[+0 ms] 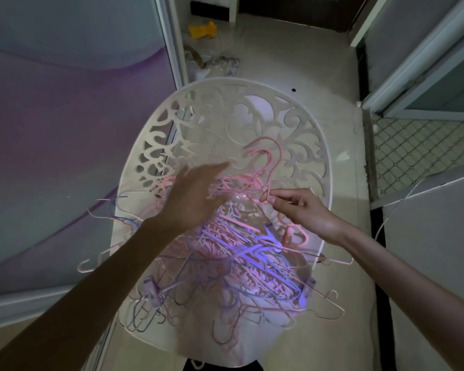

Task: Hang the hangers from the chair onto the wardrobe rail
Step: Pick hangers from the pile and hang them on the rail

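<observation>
Over the chair seat, my right hand [303, 210] pinched the neck of a pink hanger [265, 167] between thumb and fingertips, its hook standing up against the carved chair back, while my left hand [190, 199] hovered flat above the heap with fingers straight and apart, gripping nothing. Below them the hangers [225, 253], pink, purple and blue, lay tangled in a thick pile that covered the seat, with several hooks and arms poking past its edges and a few clip hangers [152, 290] at the near left. The white chair [252, 111] served as the only holder in sight, and it looked close to full, so I judged the job barely begun: almost everything remained to be carried. No wardrobe rail showed in my view, so I could not tell whether any hanger hung there. Further out, a yellow object [202, 29] and some clutter lay on the tiled floor [292, 62].
</observation>
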`<state>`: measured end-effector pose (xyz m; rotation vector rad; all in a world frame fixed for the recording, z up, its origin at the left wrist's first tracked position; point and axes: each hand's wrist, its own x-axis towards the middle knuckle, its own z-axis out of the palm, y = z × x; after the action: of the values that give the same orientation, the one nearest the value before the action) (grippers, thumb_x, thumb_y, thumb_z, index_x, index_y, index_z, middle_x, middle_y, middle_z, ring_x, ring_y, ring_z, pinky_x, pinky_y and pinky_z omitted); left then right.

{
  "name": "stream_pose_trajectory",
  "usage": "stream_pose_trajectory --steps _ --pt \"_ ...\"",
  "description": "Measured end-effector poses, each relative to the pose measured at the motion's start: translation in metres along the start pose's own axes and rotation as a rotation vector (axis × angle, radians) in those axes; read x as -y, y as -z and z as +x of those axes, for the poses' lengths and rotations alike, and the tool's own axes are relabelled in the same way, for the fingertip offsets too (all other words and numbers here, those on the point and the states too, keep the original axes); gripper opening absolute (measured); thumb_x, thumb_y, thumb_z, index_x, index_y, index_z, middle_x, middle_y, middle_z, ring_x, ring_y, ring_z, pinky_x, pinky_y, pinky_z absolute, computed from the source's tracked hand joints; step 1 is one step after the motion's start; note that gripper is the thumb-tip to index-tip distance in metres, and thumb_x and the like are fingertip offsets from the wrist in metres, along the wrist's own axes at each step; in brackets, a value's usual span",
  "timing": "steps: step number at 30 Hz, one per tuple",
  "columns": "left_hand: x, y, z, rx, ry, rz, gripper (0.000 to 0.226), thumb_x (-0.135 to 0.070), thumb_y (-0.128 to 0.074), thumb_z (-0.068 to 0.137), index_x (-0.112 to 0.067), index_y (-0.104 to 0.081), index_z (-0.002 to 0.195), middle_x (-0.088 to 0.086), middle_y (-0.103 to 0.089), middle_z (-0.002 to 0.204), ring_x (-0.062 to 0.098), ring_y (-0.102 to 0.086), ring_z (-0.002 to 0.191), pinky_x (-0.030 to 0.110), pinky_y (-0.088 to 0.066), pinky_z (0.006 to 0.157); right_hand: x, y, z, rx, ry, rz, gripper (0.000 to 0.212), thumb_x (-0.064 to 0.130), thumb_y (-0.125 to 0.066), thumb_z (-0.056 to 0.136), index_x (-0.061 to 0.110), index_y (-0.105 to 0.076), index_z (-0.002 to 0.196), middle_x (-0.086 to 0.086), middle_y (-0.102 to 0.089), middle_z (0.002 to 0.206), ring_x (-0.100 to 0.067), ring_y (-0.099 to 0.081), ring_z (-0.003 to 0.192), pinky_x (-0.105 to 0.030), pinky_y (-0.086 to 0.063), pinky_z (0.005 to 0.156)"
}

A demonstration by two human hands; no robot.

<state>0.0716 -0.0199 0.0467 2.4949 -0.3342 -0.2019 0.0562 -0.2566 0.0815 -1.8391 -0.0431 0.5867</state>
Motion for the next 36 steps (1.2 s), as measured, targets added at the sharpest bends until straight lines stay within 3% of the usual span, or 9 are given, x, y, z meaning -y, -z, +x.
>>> stream_pose_trajectory --steps 7,10,13,15,18,22,28,32,36 --pt "-0.016 -0.011 0.011 0.181 -0.007 -0.401 0.028 -0.019 -0.063 0.086 -0.025 -0.066 0.113 -0.002 -0.067 0.116 0.014 -0.062 0.105 0.041 -0.046 0.099 -0.008 0.004 -0.003 0.064 -0.084 0.131 0.021 0.014 -0.050 0.095 0.012 -0.066 0.108 0.009 -0.031 0.051 -0.003 -0.020 0.043 -0.014 -0.016 0.041" --pt "-0.001 -0.010 0.006 -0.092 -0.042 -0.064 0.044 -0.020 -0.069 0.080 -0.020 -0.060 0.123 0.006 -0.061 0.124 0.024 -0.056 0.115 0.040 -0.041 0.104 -0.020 0.007 -0.003 0.060 -0.123 0.212 0.022 0.016 -0.047 0.096 0.017 -0.066 0.107 0.008 -0.028 0.054 -0.004 -0.018 0.045 -0.014 -0.014 0.041" --pt "0.019 -0.015 -0.025 -0.504 0.442 -0.055 0.045 -0.014 -0.070 0.078 -0.011 -0.055 0.122 0.012 -0.055 0.126 0.030 -0.049 0.118 0.037 -0.036 0.100 -0.035 0.001 -0.005 -0.069 -0.160 0.260 0.023 0.017 -0.046 0.097 0.016 -0.065 0.110 0.012 -0.032 0.050 0.000 -0.022 0.040 -0.011 -0.016 0.038" --pt "0.040 -0.029 -0.056 -0.532 0.624 -0.058 0.043 -0.016 -0.070 0.078 -0.007 -0.055 0.118 0.018 -0.054 0.121 0.035 -0.050 0.114 0.039 -0.039 0.094 -0.042 -0.008 -0.004 -0.214 -0.116 0.169 0.018 0.014 -0.048 0.096 0.018 -0.066 0.096 0.006 -0.034 0.053 0.001 -0.027 0.038 -0.011 -0.020 0.038" --pt "0.070 -0.053 -0.107 -0.238 0.275 0.123 0.047 -0.045 -0.064 0.079 -0.013 -0.060 0.114 0.010 -0.058 0.119 0.028 -0.056 0.108 0.037 -0.046 0.089 -0.055 -0.019 0.001 -0.381 -0.004 0.026 0.018 0.014 -0.056 0.092 0.020 -0.062 0.076 0.006 -0.040 0.054 -0.008 -0.037 0.052 -0.019 -0.030 0.051" --pt "0.096 -0.090 -0.156 0.203 -0.157 0.338 0.060 -0.069 -0.036 0.083 -0.029 -0.051 0.124 0.002 -0.063 0.124 0.020 -0.063 0.109 0.035 -0.051 0.089 -0.066 -0.030 0.001 -0.435 0.061 -0.047 0.017 0.019 -0.051 0.095 0.027 -0.063 0.085 0.012 -0.052 0.055 0.000 -0.045 0.049 -0.016 -0.037 0.051" --pt "0.088 -0.126 -0.157 -0.060 -0.036 0.250 0.028 -0.049 -0.036 0.090 -0.032 -0.054 0.102 -0.001 -0.072 0.084 0.019 -0.070 0.066 0.026 -0.056 0.051 -0.066 -0.051 -0.001 -0.478 0.188 -0.050 0.018 0.010 -0.046 0.097 0.008 -0.063 0.103 0.018 -0.045 0.065 0.008 -0.046 0.053 -0.006 -0.032 0.055" --pt "0.092 -0.127 -0.146 -0.065 -0.006 0.377 0.070 -0.052 -0.012 0.097 -0.026 -0.076 0.084 -0.004 -0.068 0.065 0.016 -0.066 0.052 0.017 -0.045 0.043 -0.068 -0.056 -0.006 -0.479 0.092 0.035 0.024 0.011 -0.043 0.099 -0.006 -0.060 0.098 0.004 -0.034 0.060 0.001 -0.032 0.045 -0.012 -0.026 0.045" --pt "0.097 -0.132 -0.136 -0.041 -0.064 0.455 0.074 -0.052 -0.010 0.097 -0.026 -0.076 0.076 -0.007 -0.067 0.060 0.013 -0.066 0.051 0.016 -0.044 0.042 -0.070 -0.071 -0.017 -0.397 -0.067 0.140 0.020 0.014 -0.043 0.099 0.005 -0.061 0.103 0.001 -0.039 0.056 0.003 -0.042 0.038 -0.008 -0.029 0.036"
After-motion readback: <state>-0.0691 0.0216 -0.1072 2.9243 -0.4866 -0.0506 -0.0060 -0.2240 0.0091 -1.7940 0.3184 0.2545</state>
